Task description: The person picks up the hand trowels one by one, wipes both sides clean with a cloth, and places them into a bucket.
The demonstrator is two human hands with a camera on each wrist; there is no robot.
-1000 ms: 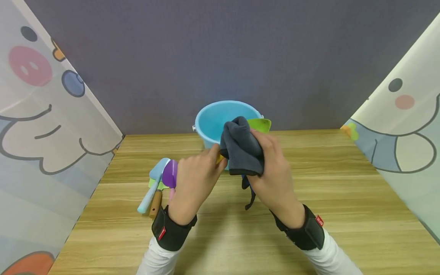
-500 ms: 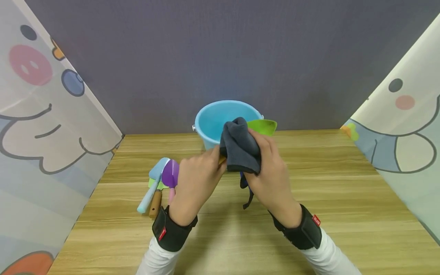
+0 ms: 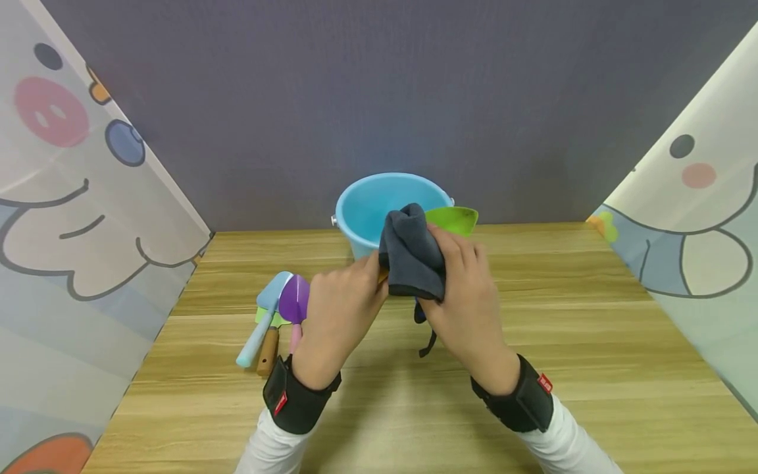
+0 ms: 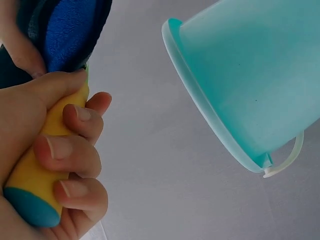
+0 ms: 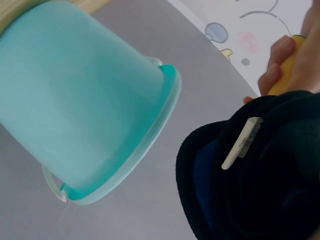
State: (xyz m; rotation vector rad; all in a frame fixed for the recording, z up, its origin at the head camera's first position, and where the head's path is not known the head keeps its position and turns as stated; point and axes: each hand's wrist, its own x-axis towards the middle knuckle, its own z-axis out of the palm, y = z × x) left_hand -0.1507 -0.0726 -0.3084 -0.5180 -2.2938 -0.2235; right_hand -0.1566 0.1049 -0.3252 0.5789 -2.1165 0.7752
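My left hand (image 3: 340, 309) grips the yellow handle of a green trowel (image 3: 456, 219); the fingers curl round it above its teal end in the left wrist view. A folded dark grey cloth (image 3: 412, 257) with black edging wraps the trowel's middle, and its blue inner side shows in the left wrist view. My right hand (image 3: 470, 303) holds this cloth round the trowel from the right. Past the cloth, the green blade sticks out to the right. A black strap hangs below the cloth. Behind both hands stands a light blue bucket (image 3: 349, 230).
On the wooden table (image 3: 592, 342), left of my left hand, lie a light blue trowel (image 3: 275, 289), a purple scoop (image 3: 293, 299) with a pink handle, and a brown-handled tool (image 3: 268, 352) with a green part. A grey wall (image 3: 503, 118) rises behind the bucket.
My right hand has shifted slightly left with the cloth, and more of the green blade shows on the right. My left hand stays almost in place on the handle.
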